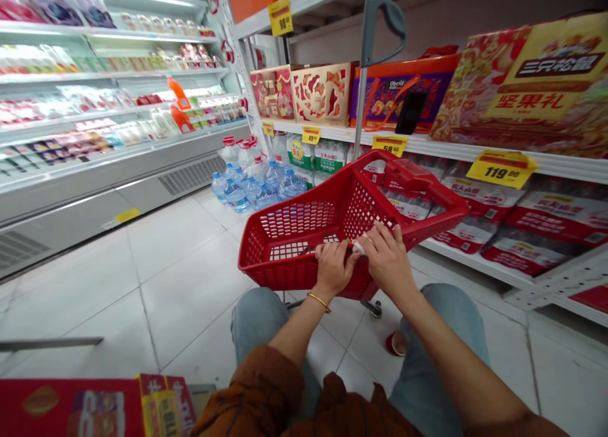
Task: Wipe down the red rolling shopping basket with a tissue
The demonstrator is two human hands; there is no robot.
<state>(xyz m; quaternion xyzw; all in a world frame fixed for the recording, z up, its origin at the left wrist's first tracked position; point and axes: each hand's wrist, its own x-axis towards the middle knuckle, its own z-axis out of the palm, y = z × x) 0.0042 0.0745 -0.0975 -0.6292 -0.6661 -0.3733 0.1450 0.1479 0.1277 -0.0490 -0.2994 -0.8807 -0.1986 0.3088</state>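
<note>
A red plastic shopping basket [304, 225] on small wheels stands on the tiled floor just beyond my knees, tilted, with nothing visible inside. My left hand [332, 267] curls its fingers over the basket's near rim; a thin gold bangle circles that wrist. My right hand [387, 256] rests against the same rim beside it, fingers pinched on a small white thing [358, 246] that I cannot make out. A grey pull handle [380, 28] rises behind the basket on a metal pole.
Shelves on the right hold gift boxes [532, 82], bottled-water packs [479, 199] and yellow price tags [501, 168]. Loose water bottles [256, 183] stand on the floor ahead. A lit chiller [95, 107] runs along the left. Red cartons [95, 405] lie at the lower left.
</note>
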